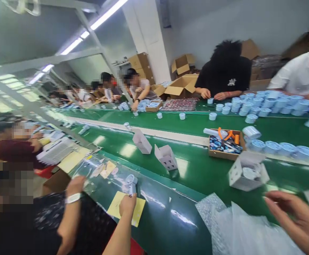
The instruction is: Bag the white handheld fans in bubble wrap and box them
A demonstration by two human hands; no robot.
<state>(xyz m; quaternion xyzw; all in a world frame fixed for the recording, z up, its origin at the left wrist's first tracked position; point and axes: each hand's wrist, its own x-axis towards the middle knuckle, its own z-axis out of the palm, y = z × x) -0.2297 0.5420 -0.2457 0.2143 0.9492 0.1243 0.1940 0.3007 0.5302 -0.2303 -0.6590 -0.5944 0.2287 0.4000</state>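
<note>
My left hand is closed around the handle of a pale blue-and-white handheld fan, its round head pointing away from me. Beneath it lies a yellow sheet on the green bench. At the right, my right hand has its thumb and forefinger tips drawn together; a small whitish bit shows between them, too blurred to name. Clear bubble-wrap bags lie just left of that hand. Beyond them stands an open white box with a pale round item inside.
Two open white boxes stand on the green belt. A shallow carton holds small packets and orange tools. Blue-white round parts are heaped at right. A co-worker's wrist with a white watch is close at left.
</note>
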